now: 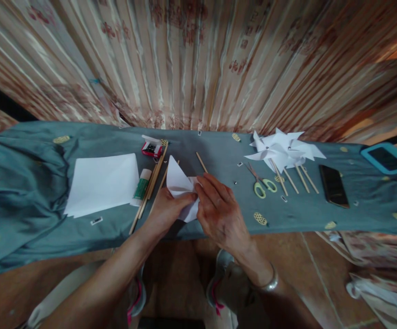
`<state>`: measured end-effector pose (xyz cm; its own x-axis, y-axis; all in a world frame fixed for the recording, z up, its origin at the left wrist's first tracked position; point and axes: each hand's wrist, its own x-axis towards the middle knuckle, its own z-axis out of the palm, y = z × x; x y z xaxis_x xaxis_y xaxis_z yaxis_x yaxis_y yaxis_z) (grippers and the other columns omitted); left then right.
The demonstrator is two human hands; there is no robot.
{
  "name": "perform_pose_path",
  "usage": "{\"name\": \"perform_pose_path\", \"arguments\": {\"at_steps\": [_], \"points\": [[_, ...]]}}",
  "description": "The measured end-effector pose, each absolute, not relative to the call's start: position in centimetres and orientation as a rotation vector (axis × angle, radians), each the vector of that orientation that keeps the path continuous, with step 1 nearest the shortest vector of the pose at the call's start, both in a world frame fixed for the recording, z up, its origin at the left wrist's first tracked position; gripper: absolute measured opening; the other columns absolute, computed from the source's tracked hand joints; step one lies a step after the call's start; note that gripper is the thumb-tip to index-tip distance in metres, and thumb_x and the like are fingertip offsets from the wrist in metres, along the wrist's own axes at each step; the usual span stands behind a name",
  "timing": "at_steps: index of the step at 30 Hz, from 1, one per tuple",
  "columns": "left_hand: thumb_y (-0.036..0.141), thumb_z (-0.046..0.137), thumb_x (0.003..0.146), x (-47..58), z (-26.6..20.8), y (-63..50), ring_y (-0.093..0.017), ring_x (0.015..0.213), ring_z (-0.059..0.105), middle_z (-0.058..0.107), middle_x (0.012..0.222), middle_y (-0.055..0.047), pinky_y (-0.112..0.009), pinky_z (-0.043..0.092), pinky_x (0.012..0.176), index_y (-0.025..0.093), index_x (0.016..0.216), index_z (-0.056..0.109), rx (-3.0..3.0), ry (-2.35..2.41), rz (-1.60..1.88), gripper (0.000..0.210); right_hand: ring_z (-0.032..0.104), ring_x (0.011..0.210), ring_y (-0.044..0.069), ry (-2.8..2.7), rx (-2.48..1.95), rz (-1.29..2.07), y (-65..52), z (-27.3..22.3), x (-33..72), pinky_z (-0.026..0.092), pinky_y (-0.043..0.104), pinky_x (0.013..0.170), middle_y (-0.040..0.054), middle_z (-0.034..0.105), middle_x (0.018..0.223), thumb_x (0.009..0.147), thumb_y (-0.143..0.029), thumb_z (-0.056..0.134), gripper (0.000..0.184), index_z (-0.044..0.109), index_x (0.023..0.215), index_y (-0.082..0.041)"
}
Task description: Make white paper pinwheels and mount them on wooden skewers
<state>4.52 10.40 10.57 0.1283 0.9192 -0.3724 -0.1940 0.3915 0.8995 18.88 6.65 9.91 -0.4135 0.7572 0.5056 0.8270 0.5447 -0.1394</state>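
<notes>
Between my two hands is a partly folded piece of white paper (177, 177), one pointed corner standing up. My left hand (168, 205) grips its lower left part, thumb across the middle. From the right, my right hand (219, 206) closes its fingers on the paper's other side; the fingertips hide the centre of the sheet. A thin wooden stick (201, 162) lies just beyond my right fingers. Close to my left hand are several more wooden sticks (155, 179) and a green and white glue tube (141, 186).
White paper sheets (104, 183) lie left on the green cloth. A red box of small dark pieces (151, 147) stands behind the glue. To the right are scissors (260, 182), several white paper pinwheels (280, 148) on sticks, a phone (334, 185) and a blue-framed tablet (388, 158).
</notes>
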Motion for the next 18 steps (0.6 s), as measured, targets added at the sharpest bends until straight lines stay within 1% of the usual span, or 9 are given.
{"name": "perform_pose_path", "arguments": {"at_steps": [3, 7, 13, 18], "points": [[0.022, 0.076, 0.052, 4.58, 10.60, 10.49, -0.019, 0.071, 0.066, 0.075, 0.075, -0.003, -0.029, 0.052, 0.070, 0.015, 0.075, 0.071, 0.780, 1.155, 0.957, 0.024, 0.049, 0.133, 0.031, -2.261, -1.286, -0.187, 6.62, 9.80, 18.84, 0.048, 0.047, 0.102, 0.0191, 0.061, 0.134, 0.092, -0.015, 0.047, 0.039, 0.058, 0.128, -0.004], [0.022, 0.077, 0.051, 4.72, 10.57, 10.61, -0.019, 0.068, 0.065, 0.074, 0.075, -0.003, -0.029, 0.051, 0.067, 0.015, 0.073, 0.071, 0.781, 1.150, 0.985, 0.024, 0.048, 0.134, 0.030, -2.240, -1.272, -0.189, 6.54, 9.63, 18.87, 0.048, 0.046, 0.103, 0.0174, 0.060, 0.135, 0.092, -0.016, 0.048, 0.039, 0.058, 0.129, -0.007], [0.022, 0.076, 0.056, 4.74, 10.58, 10.58, -0.018, 0.069, 0.064, 0.073, 0.073, -0.003, -0.030, 0.051, 0.070, 0.015, 0.072, 0.071, 0.775, 1.067, 1.024, 0.018, 0.050, 0.132, 0.029, -2.228, -1.239, -0.246, 6.35, 9.61, 18.85, 0.050, 0.045, 0.100, 0.0167, 0.064, 0.131, 0.091, -0.014, 0.050, 0.036, 0.059, 0.125, -0.007], [0.016, 0.077, 0.057, 4.59, 10.39, 10.50, -0.016, 0.071, 0.064, 0.075, 0.080, -0.002, -0.026, 0.050, 0.071, 0.015, 0.078, 0.072, 0.722, 1.021, 1.073, 0.022, 0.049, 0.133, 0.029, -2.245, -1.235, -0.270, 6.31, 9.61, 18.92, 0.048, 0.045, 0.102, 0.0170, 0.063, 0.132, 0.092, -0.015, 0.050, 0.037, 0.058, 0.127, -0.006]]}}
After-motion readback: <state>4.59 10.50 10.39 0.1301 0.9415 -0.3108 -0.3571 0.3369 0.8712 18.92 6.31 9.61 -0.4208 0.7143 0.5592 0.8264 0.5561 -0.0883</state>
